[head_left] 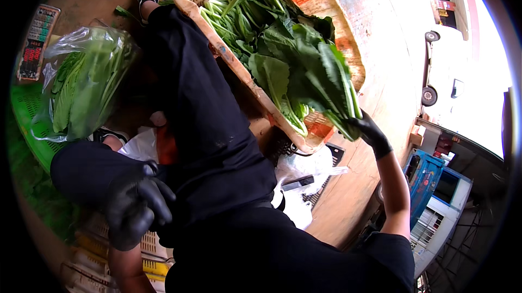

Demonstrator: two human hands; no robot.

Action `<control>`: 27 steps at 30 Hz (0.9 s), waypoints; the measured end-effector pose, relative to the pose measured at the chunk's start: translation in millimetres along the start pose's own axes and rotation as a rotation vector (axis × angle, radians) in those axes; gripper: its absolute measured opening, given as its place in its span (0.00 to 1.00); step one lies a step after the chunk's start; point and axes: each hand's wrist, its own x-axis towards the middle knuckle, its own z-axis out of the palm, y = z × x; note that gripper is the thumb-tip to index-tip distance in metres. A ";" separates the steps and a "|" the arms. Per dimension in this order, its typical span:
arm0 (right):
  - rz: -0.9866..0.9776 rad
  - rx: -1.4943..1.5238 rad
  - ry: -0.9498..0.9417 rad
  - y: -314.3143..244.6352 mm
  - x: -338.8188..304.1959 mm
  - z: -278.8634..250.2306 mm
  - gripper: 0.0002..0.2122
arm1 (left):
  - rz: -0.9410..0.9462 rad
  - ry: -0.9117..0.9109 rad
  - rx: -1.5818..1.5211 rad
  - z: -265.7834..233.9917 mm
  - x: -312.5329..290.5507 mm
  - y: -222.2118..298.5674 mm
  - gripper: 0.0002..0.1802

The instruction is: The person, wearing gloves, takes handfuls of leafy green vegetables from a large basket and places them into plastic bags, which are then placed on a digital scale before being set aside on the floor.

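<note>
My right hand (372,133), in a black glove, is closed around the pale stems of a bunch of leafy greens (329,83) at the near right end of a crate. The bunch's broad dark leaves lie over more leafy greens (239,26) inside the worn, pale plastic crate (239,70). My left hand (138,203), also gloved in black, hovers near my left knee with its fingers loosely bent and apart, nothing in it. Beyond it, a clear plastic bag of long green vegetables (89,81) rests on a green plastic crate (27,102).
A scale display with red digits (37,42) is at far left. White plastic bags (307,176) lie beside my right hip. Stacked yellow and white crates (92,260) are at lower left. A white van (448,70) and a blue vehicle (427,181) stand to the right.
</note>
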 end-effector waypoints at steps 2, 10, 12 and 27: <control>0.013 0.154 -0.117 -25.2 -33.0 3.6 0.32 | -0.081 0.125 -0.044 -19.6 -21.6 -20.1 0.28; -0.243 0.887 -0.595 -81.9 -8.9 179.0 0.29 | 0.100 0.862 0.648 -131.3 -55.4 -2.7 0.29; -0.302 0.722 -0.715 -111.0 34.3 232.7 0.31 | 0.084 1.055 0.935 -178.3 -63.0 8.3 0.32; -1.603 -1.149 -0.778 -338.4 274.6 666.3 0.46 | 0.398 0.970 -0.231 -446.1 -100.9 -28.8 0.17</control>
